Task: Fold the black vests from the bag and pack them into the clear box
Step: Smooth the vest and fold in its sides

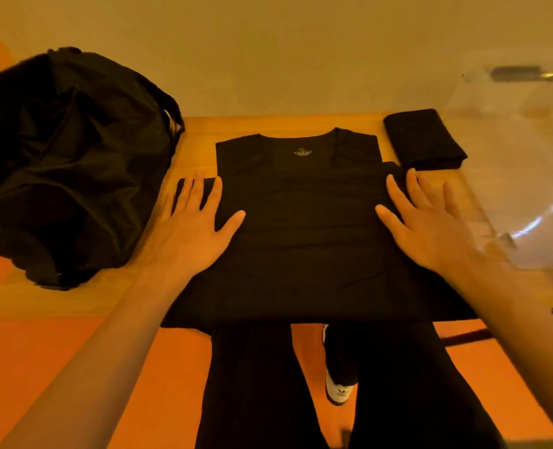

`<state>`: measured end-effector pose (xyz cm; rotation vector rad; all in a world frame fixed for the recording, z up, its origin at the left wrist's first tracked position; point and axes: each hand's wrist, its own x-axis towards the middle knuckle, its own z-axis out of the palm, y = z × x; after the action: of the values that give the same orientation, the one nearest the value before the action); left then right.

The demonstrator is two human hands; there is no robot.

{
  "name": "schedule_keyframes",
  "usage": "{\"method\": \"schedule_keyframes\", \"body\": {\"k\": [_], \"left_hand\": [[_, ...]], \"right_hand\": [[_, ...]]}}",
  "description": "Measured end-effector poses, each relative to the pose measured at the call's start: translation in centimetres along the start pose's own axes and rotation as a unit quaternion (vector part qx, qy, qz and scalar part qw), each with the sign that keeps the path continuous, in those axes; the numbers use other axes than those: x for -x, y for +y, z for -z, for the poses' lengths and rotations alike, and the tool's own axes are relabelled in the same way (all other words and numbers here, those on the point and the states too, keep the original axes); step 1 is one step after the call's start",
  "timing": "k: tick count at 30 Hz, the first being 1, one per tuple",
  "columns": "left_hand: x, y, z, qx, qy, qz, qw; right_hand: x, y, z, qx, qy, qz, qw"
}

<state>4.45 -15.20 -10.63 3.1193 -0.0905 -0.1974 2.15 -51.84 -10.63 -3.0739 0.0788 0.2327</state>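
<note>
A black fabric vest (301, 222) is spread flat on the wooden desk (284, 123), pressed at its sides by the flat, spread-fingered left hand (194, 228) and right hand (427, 225); nothing is gripped.

Clear box (527, 189), right of the right hand (430, 228): blurred, cut off by the frame edge, contents unreadable. Bag (68, 157), left of the left hand (194, 228): cut off at the frame edge, inside not visible. Print (302, 152) on the vest (301, 238), beyond the fingertips: too small to read. Palms hide the vest's side edges.
</note>
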Motion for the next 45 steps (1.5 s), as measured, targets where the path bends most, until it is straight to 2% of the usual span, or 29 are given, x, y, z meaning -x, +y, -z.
{"method": "schedule_keyframes", "body": {"k": [4, 7, 10, 13, 17, 20, 22, 25, 28, 32, 36, 40, 45], "left_hand": [[2.5, 2.0, 1.9, -0.001, 0.054, -0.007, 0.999], [5.7, 4.8, 2.0, 0.040, 0.096, -0.073, 0.992], [5.9, 8.8, 1.3, 0.105, 0.063, -0.201, 0.972], [2.6, 13.1, 0.7, 0.059, 0.028, -0.275, 0.959], [-1.3, 15.1, -0.5, -0.031, -0.003, -0.280, 0.959], [-1.9, 15.3, -0.4, -0.032, -0.005, -0.286, 0.958], [-1.7, 15.0, 0.3, 0.008, -0.014, -0.298, 0.955], [-2.1, 13.0, 1.7, 0.120, 0.029, -0.260, 0.958], [-4.3, 9.3, 3.4, 0.182, 0.090, -0.149, 0.968], [-9.6, 3.5, 4.9, 0.164, 0.115, -0.048, 0.979], [-13.6, 2.0, 5.4, 0.221, 0.011, 0.026, 0.975], [-15.7, 1.6, 6.6, 0.277, -0.088, 0.066, 0.954], [-17.7, 1.1, 7.9, 0.268, -0.153, 0.069, 0.949]], "right_hand": [[2.1, -0.4, 1.6, -0.003, 0.048, 0.023, 0.999], [6.0, -0.1, 0.8, -0.028, 0.080, 0.046, 0.995], [8.7, 0.7, -1.4, -0.023, 0.075, 0.040, 0.996], [10.2, 0.7, -2.9, 0.002, 0.085, 0.020, 0.996], [11.0, 1.0, -3.4, 0.021, 0.087, 0.007, 0.996], [11.2, 0.8, -3.1, 0.019, 0.071, 0.005, 0.997], [11.0, -0.1, -1.9, 0.013, 0.053, -0.004, 0.999], [7.1, -1.3, 2.0, -0.021, 0.076, -0.005, 0.997], [-0.5, -2.2, 5.7, -0.072, 0.120, 0.034, 0.990], [-10.6, -3.5, 8.5, -0.120, 0.020, 0.055, 0.991], [-16.0, -4.7, 9.3, -0.086, -0.089, 0.065, 0.990], [-18.7, -5.1, 9.5, -0.092, -0.137, 0.065, 0.984], [-20.1, -4.8, 9.4, -0.120, -0.188, 0.059, 0.973]]}}
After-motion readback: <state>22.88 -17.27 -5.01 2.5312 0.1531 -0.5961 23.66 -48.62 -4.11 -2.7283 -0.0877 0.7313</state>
